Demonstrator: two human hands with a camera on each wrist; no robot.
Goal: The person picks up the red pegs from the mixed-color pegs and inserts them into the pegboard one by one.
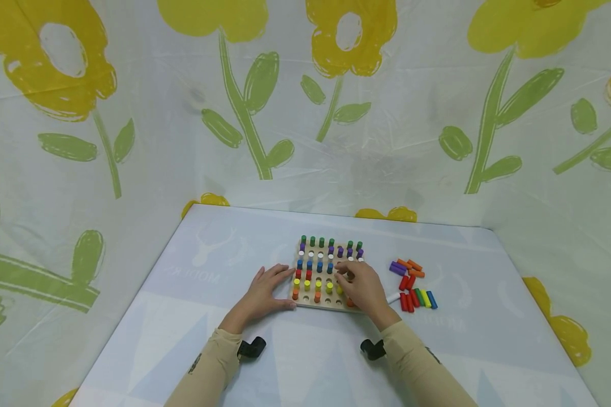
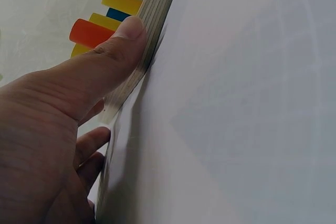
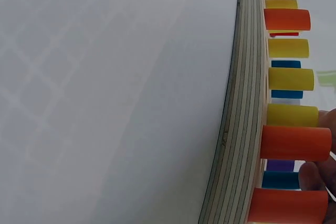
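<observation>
two hands [image 1: 261, 294] [image 1: 365, 286], one pegboard [image 1: 327, 307], three loose orange pegs [image 1: 416, 273]

pegboard [image 1: 328, 306] sits on the table [image 1: 209, 282], pegs [image 1: 319, 267] stuck in it, loose pegs [image 1: 411, 282] just right of it, backdrop [image 1: 387, 175] behind

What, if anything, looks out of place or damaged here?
I see nothing damaged. Only mildly untidy: loose pegs right of the pegboard lie at mixed angles, with a white peg aslant near the right hand, unlike the upright pegs standing in rows.
</observation>
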